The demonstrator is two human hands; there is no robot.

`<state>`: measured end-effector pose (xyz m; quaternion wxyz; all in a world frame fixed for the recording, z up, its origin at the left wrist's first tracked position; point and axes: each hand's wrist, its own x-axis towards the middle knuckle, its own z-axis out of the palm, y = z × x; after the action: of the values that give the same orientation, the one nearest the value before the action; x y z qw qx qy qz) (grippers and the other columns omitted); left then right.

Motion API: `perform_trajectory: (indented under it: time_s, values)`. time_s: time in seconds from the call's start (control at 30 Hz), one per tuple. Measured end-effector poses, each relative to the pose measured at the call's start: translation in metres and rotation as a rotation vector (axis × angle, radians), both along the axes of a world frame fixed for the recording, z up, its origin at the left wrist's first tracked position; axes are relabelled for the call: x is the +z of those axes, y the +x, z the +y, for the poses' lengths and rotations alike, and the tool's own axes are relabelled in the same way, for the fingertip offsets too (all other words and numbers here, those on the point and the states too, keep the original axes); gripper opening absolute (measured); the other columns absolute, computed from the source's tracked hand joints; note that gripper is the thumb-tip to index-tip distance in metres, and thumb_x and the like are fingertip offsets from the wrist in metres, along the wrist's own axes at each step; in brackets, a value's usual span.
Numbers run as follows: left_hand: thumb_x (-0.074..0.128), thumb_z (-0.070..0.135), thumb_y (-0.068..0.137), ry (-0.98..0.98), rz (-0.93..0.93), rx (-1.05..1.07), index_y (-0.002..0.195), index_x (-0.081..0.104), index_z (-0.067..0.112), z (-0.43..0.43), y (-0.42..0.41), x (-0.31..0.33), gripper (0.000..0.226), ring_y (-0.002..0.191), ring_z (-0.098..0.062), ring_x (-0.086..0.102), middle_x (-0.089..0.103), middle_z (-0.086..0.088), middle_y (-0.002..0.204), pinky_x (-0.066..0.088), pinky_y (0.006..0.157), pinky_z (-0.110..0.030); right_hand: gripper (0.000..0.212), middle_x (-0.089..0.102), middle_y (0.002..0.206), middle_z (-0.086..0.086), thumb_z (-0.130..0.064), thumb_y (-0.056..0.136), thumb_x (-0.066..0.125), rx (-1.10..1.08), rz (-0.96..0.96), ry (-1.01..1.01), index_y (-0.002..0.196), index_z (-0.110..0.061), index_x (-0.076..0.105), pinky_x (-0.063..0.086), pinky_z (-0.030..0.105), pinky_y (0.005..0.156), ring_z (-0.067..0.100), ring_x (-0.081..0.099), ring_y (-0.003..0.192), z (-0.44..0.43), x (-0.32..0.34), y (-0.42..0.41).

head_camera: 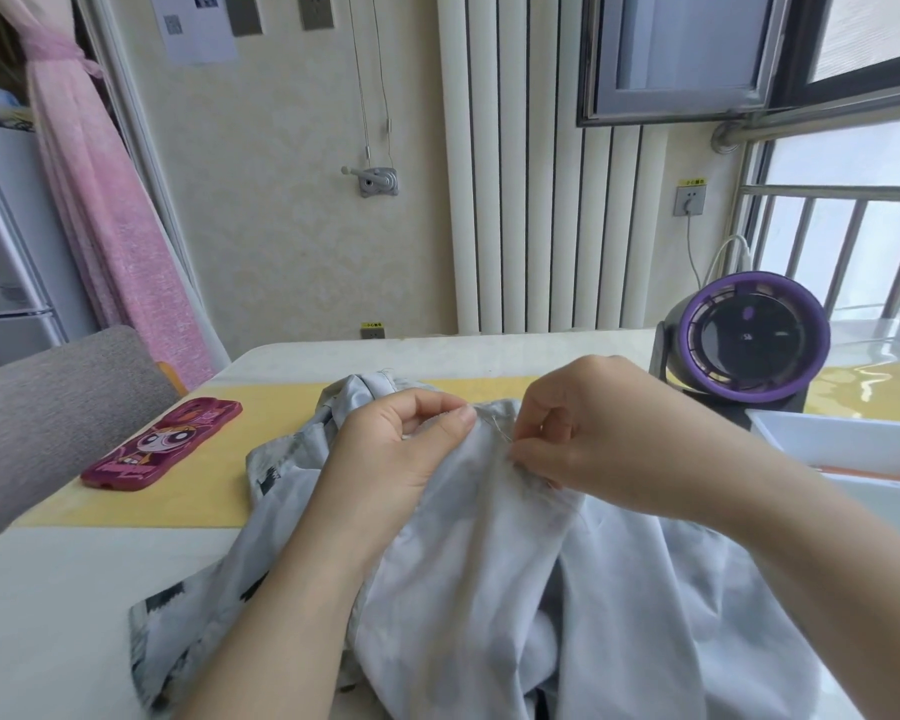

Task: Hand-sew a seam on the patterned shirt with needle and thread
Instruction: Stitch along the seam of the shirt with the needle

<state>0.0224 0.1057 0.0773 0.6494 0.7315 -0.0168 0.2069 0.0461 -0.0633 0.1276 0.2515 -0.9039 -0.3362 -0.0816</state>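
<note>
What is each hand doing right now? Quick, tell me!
Left hand: closed, pinching a fold of the shirt.
Right hand: closed, pinching the shirt at its seam; whether it holds anything else cannot be told.

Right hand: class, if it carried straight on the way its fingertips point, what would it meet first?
Probably the raised fold of the shirt that the right hand pinches, then the left hand just beyond; depth is unclear in this one view.

- I was at home, no question: white table (pixel 48 589), grey upholstered chair (pixel 48 402) beside it.
- Pink tied-back curtain (pixel 110 226), tall radiator (pixel 531 200), fridge (pixel 1 252) at the left.
- Cartoon-cased phone (pixel 162 444) and purple desk fan (pixel 749 340) sat on the table.
</note>
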Motion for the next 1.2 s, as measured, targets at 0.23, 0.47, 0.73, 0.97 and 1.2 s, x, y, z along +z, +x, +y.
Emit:
perform_trajectory:
  time_s: [0.23,0.47,0.73,0.97,1.2]
  values:
    - [0.07,0.02,0.082,0.025,-0.002,0.011,0.075,0.073,0.033,0.0,0.001,-0.002,0.015,0.084,-0.011,0.065,0.072,0.007,0.077,0.047,0.094,-0.038,0.011,0.061,0.061,-0.013,-0.022,0.08,0.06,-0.015,0.005,-0.012,0.072,-0.024,0.068,0.042,0.01,0.053,-0.004,0.053,0.061,0.0,0.0,0.001]
    - [0.068,0.017,0.083,0.074,-0.03,0.031,0.072,0.07,0.024,-0.006,0.0,-0.003,0.013,0.08,-0.001,0.062,0.07,0.013,0.076,0.046,0.085,-0.023,0.01,0.062,0.065,-0.009,-0.022,0.082,0.059,-0.034,-0.018,-0.019,0.075,-0.022,0.066,0.042,0.014,0.054,0.002,0.054,0.061,0.003,-0.002,0.001]
    - [0.07,0.027,0.079,-0.085,0.011,-0.013,0.075,0.074,0.026,-0.01,0.003,-0.007,0.006,0.094,-0.018,0.067,0.074,-0.002,0.088,0.049,0.094,-0.037,0.012,0.068,0.062,-0.001,-0.015,0.082,0.065,0.063,0.189,0.271,0.075,-0.021,0.058,0.041,0.015,0.05,0.003,0.054,0.049,0.01,-0.008,0.011]
    - [0.07,0.024,0.081,-0.202,0.002,0.057,0.083,0.072,0.018,-0.005,0.005,-0.006,0.007,0.089,-0.018,0.064,0.072,-0.007,0.088,0.046,0.1,-0.046,0.008,0.074,0.086,0.001,-0.005,0.079,0.072,0.345,0.457,0.328,0.084,-0.012,0.072,0.054,0.024,0.085,0.012,0.069,0.085,-0.003,0.001,0.014]
    - [0.065,0.021,0.084,-0.118,-0.1,0.028,0.083,0.069,0.017,-0.013,0.001,-0.003,0.006,0.079,-0.009,0.064,0.072,0.004,0.078,0.05,0.081,-0.026,0.01,0.067,0.067,-0.01,-0.011,0.08,0.072,0.176,0.055,0.37,0.077,-0.02,0.069,0.041,0.008,0.06,-0.001,0.055,0.059,0.01,-0.014,0.017]
